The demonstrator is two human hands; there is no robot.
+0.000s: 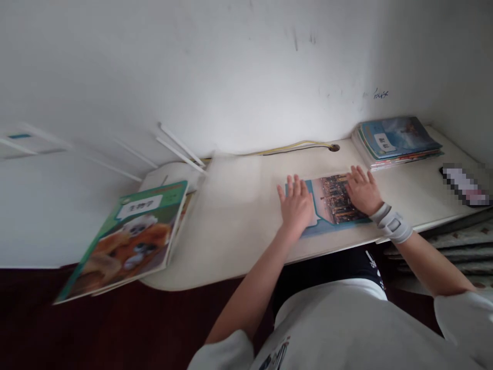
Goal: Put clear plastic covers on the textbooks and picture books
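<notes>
A thin blue book with a city photo on its cover (332,201) lies flat near the front edge of the cream desk (239,205). My left hand (296,204) rests flat on the book's left side, fingers spread. My right hand (362,190) lies flat on its right side, fingers stretched out, with a white band on the wrist. Neither hand grips anything.
A stack of blue-covered books (396,141) sits at the desk's back right by the wall. A green book with an orange animal on its cover (127,239) hangs over the desk's left end on other books. A cable (296,148) runs along the wall. A dark blurred object (464,185) lies far right.
</notes>
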